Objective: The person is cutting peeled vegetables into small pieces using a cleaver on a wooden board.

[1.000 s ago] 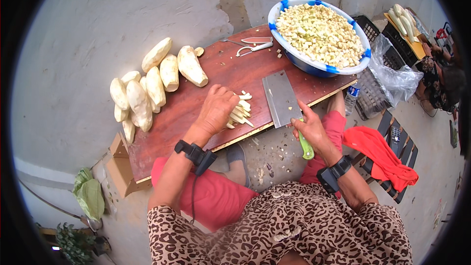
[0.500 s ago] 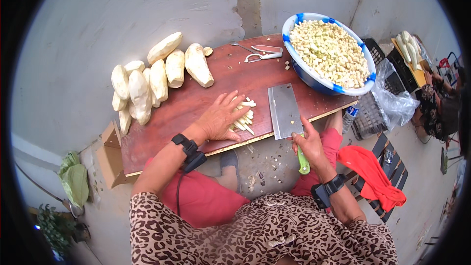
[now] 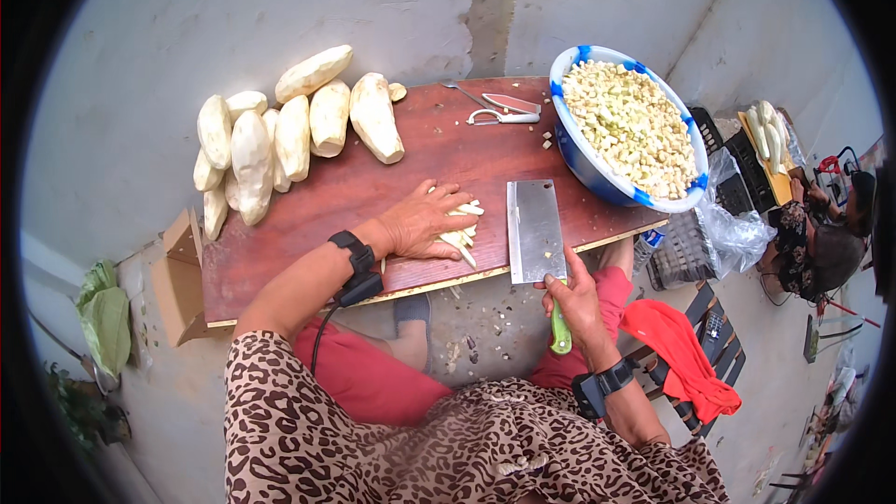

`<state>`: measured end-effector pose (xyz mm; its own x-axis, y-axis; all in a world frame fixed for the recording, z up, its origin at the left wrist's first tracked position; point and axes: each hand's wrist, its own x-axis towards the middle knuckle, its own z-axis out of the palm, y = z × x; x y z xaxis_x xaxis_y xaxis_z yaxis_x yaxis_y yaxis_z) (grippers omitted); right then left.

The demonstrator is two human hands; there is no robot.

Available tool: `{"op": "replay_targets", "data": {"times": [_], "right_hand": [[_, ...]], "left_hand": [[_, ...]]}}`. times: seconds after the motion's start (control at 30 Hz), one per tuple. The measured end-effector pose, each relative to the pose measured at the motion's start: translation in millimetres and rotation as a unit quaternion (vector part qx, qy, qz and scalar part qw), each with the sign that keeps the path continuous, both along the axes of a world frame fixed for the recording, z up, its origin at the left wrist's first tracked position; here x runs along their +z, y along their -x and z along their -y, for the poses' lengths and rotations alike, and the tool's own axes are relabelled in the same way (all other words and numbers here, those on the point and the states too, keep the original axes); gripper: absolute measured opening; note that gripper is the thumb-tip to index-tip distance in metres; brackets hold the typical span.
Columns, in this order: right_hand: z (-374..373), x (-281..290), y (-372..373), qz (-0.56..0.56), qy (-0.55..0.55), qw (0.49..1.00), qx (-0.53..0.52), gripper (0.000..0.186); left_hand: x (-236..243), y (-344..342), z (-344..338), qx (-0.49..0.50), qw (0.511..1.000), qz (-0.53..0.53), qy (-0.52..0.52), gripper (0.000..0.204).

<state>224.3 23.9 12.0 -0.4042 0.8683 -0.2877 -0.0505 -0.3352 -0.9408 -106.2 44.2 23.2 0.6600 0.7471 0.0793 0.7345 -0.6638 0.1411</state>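
Note:
My left hand (image 3: pixel 422 222) lies flat, palm down with fingers apart, over a small heap of pale cut vegetable strips (image 3: pixel 461 235) near the table's front edge. The hand covers part of the heap. My right hand (image 3: pixel 571 297) grips the green handle of a cleaver (image 3: pixel 536 233). Its broad metal blade points away from me, at the table's front edge to the right of the strips, with a small pale bit stuck on it. Several whole peeled pale vegetables (image 3: pixel 252 163) are piled at the table's left end.
A blue-and-white basin (image 3: pixel 698 161) full of pale cubes stands at the table's (image 3: pixel 467 151) right end. A peeler (image 3: pixel 504 118) and a fork (image 3: pixel 457 87) lie at the back. At right are a red cloth (image 3: pixel 667 345) on a slatted seat, crates and a person (image 3: pixel 826 243).
The whole view has shifted slightly. My left hand's fingers now reach farther over the strips and cover more of them. My right hand still grips the cleaver in much the same spot.

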Motion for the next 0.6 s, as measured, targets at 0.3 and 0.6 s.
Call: {"op": "replay_targets", "data": {"times": [0.3, 0.6], "right_hand": [[5, -2, 3, 0.016, -0.001, 1.000, -0.012, 0.073], [5, 3, 6, 0.046, -0.013, 0.999, -0.002, 0.072]], "left_hand": [[0, -6, 25, 0.084, 0.993, 0.078, -0.029, 0.056], [-3, -4, 46, 0.145, 0.984, 0.092, -0.035, 0.061]]}}
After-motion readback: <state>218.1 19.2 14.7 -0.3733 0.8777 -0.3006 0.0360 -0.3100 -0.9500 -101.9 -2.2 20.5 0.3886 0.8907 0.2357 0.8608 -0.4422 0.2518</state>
